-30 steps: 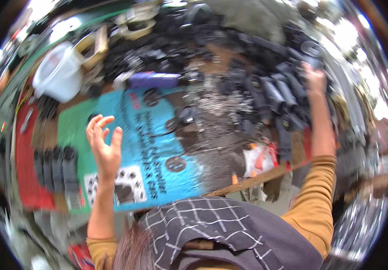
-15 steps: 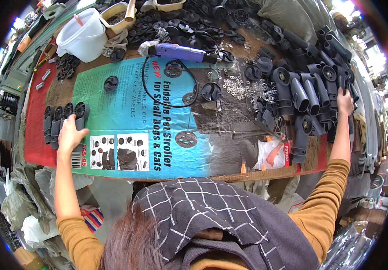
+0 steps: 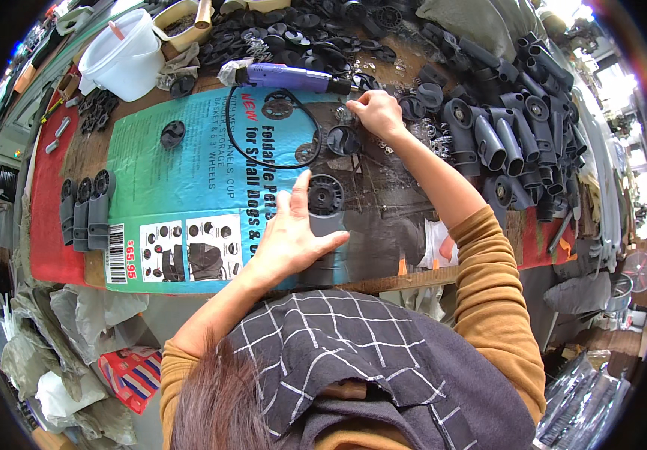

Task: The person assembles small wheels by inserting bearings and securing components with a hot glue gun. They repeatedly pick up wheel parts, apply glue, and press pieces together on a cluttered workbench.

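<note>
My left hand [image 3: 286, 240] is around a grey plastic tube fitting with a round, ribbed black end [image 3: 325, 196], its thumb across the tube and index finger along the side. The fitting lies on a flattened printed cardboard sheet [image 3: 143, 165]. Up near the small washers, my right hand [image 3: 377, 116] has thumb and fingertips pressed together; whatever they pinch is hidden. Just below it lies a black disc [image 3: 343, 140]. A purple power screwdriver [image 3: 293, 76] rests left of that hand, its black cord looping over the cardboard.
Three similar fittings [image 3: 85, 214] stand in a row at left. Many grey tube fittings [image 3: 511, 142] are heaped at right. Black discs [image 3: 286, 37] pile up at the back beside a white bucket [image 3: 121, 56]. Another disc [image 3: 172, 135] lies on the cardboard.
My left hand has moved from the left row to the middle, bringing one fitting. My right hand has left the right heap for the washers. The view has shifted slightly.
</note>
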Demonstrator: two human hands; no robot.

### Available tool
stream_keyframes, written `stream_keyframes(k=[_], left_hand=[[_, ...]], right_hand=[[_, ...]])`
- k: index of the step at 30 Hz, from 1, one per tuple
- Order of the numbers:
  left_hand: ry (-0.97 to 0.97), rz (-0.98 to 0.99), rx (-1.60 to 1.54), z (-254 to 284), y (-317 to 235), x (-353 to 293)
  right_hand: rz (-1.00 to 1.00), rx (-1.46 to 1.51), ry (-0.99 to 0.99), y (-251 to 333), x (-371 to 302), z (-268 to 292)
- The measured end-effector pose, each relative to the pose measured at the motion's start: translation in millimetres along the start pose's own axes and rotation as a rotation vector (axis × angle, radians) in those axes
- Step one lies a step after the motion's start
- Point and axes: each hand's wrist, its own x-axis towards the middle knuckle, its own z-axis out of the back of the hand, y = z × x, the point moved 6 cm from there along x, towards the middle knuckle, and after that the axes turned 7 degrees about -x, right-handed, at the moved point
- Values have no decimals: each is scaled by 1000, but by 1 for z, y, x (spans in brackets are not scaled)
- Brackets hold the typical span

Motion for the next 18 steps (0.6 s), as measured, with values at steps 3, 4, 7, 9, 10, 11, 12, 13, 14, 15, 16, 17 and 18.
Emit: stream_keyframes(k=[3,4,7,9,10,11,12,13,14,15,16,17,18], left_hand=[[-123,-208,-126,20,-9,20],[-118,-188,-146,28,-6,34],[-432,-486,-242,52,-22,69],[-453,-502,-264,56,-21,85],[-447,-508,-283,57,-19,89],[-461,-496,-346,57,-16,90],[-356,-397,-516,51,-8,94],[-265,-317,-740,45,-3,97],[-182,-296,-974,40,-1,96],[-139,-218,-1062,35,3,96],[-101,-131,-1138,30,6,96],[-15,-22,-1223,22,9,95],[74,53,-1318,17,9,93]], right_hand=[[52,388,60,4,-6,0],[24,526,69,5,-12,1],[-13,944,283,17,-42,-4],[-29,1141,415,26,-60,-5],[-39,1207,405,29,-67,-4],[-117,1284,414,29,-72,-6],[-152,1394,444,33,-77,-8],[-146,1480,396,37,-81,-8],[-137,1564,349,43,-84,-8],[-161,1632,283,47,-86,-10],[-120,1661,172,52,-89,-10],[-64,1577,65,56,-89,-6],[-18,1490,-41,59,-91,-2]])
